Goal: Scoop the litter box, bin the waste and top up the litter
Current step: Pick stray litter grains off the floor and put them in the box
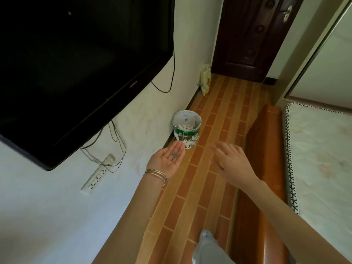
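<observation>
A round green-and-white tub (185,134) stands upright on the tiled floor (215,119) against the wall, with white pieces (185,127) inside. Just beside it, the left hand (166,161) lies palm up, fingers straight and together, pointing at the tub, carrying dark granules (174,155). The right hand (233,161) hovers palm down, fingers spread, holding nothing.

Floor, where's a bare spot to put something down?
Bare tiles run between the bucket and the bed frame, and on to the yellow bag. Crowded only against the wall, where bucket and bag stand.
</observation>
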A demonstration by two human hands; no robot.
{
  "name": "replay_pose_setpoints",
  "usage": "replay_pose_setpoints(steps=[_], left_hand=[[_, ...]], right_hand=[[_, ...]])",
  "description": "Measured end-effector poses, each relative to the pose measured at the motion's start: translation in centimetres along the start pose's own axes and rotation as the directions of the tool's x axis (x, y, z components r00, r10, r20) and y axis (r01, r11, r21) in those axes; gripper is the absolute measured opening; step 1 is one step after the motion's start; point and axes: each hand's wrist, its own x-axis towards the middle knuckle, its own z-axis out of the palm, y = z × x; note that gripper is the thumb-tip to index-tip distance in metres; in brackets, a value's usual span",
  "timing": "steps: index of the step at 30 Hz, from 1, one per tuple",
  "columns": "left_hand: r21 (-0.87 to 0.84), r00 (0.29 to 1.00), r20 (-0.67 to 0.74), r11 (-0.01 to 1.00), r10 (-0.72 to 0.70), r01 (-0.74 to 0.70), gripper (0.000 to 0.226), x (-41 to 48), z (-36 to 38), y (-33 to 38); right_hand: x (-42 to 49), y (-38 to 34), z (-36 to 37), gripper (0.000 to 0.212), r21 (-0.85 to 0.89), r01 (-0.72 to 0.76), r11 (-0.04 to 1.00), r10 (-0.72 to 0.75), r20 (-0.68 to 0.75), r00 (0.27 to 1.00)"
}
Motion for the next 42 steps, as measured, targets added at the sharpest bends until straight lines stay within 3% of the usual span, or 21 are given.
replay_pose_setpoints(steps=[9, 18, 22, 31, 42], left_hand=[[-0.05, 0.998, -0.003, 0.997, 0.066, -0.066, 0.031, 9.9, 9.5, -0.9], [-0.064, 0.997, -0.035, 0.995, 0.071, -0.073, 0.032, 17.8, 13.6, -0.1], [-0.05, 0.997, -0.038, 0.996, 0.07, -0.072, 0.032, 22.2, 15.4, 1.7], [0.001, 0.997, 0.006, 0.997, 0.074, -0.074, 0.031, 32.2, 23.1, 8.2], [0.007, 0.998, -0.018, 0.998, 0.057, -0.057, 0.031, 41.9, 28.0, 12.1]], right_hand=[[10.4, 11.1, -0.3, 0.044, 0.011, 0.069, 0.998, -0.069, 0.021, 0.997], [16.7, 17.2, 2.7, 0.044, 0.053, 0.075, 0.996, -0.077, 0.04, 0.996], [20.9, 19.4, 4.4, 0.046, 0.058, 0.061, 0.996, -0.066, 0.096, 0.993], [33.2, 24.3, 5.1, 0.043, 0.065, 0.059, 0.996, -0.061, 0.034, 0.998], [43.2, 29.7, 8.3, 0.045, 0.07, 0.057, 0.996, -0.062, 0.075, 0.995]])
